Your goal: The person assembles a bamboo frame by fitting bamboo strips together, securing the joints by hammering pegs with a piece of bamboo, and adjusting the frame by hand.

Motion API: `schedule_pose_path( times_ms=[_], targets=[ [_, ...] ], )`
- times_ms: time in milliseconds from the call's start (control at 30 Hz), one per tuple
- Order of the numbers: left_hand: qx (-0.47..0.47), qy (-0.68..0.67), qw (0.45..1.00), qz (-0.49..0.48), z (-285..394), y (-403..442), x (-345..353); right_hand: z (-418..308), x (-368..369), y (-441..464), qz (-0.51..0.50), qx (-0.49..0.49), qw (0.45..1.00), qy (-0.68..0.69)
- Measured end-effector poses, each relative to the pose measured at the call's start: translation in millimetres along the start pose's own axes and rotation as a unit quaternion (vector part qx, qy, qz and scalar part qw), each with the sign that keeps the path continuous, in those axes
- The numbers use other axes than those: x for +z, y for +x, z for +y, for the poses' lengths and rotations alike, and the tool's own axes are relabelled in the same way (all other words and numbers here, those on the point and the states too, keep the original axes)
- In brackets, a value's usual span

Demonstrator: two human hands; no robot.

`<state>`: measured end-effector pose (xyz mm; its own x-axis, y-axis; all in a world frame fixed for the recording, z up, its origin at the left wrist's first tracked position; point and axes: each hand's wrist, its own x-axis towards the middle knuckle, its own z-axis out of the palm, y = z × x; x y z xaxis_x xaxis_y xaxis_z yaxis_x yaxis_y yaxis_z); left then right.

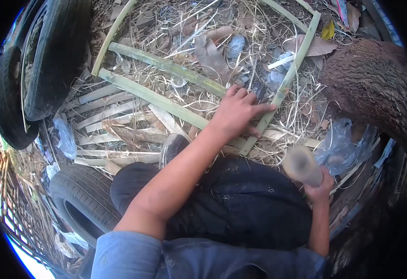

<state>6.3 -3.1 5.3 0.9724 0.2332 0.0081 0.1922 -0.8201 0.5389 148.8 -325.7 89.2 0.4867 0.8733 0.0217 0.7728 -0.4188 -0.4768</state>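
Green bamboo strip, long axis slanting away rightward, left hand spread on it, right hand gripping a cylinder

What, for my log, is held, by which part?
Right hand: pale cylinder, apparently wooden, by its lower end. Left hand touches flat green bamboo strip; grip unclear.

A greenish frame lies flat (pale cylinder nearby).

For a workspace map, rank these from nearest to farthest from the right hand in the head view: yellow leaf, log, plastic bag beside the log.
1. Plastic bag: just beyond the right hand.
2. Log: farther up, far right.
3. Yellow leaf: near the top, right of centre.
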Motion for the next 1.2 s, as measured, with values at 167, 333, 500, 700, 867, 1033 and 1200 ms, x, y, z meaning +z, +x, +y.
schedule_pose_path(
  times_ms=[167,333,500,700,867,1033,1200],
  targets=[
    [0.009,-0.002,1.0,0.007,-1.5,-1.3,1.3,11.6,0.4,-17.4,-0.073,0.144,0.981,-0.109],
    [-0.004,-0.002,1.0,-0.007,0.0,-0.2,-3.1,-0.2,0.3,-8.6,-0.043,0.077,0.995,-0.043],
    [0.003,0.002,1.0,0.001,-5.3,3.8,-3.8,1.8,7.1,-6.2,-0.016,0.038,0.998,-0.053],
    [0.015,-0.021,1.0,0.0,-1.4,-3.8,-1.1,8.9,-0.9,-7.9,0.049,0.008,0.998,-0.041],
    [-0.003,-0.017,0.999,-0.045,1.0,0.1,-3.0,12.5,6.0,-9.0,0.001,0.009,0.999,-0.05],
    [-0.018,0.022,0.995,-0.091,7.9,5.3,-14.4,13.4,4.9,-6.6,-0.073,0.047,0.993,-0.083],
    [-0.011,0.069,0.997,-0.038,5.0,4.5,-4.1,12.6,9.3,-3.2,-0.089,0.044,0.99,-0.097]
  ],
)
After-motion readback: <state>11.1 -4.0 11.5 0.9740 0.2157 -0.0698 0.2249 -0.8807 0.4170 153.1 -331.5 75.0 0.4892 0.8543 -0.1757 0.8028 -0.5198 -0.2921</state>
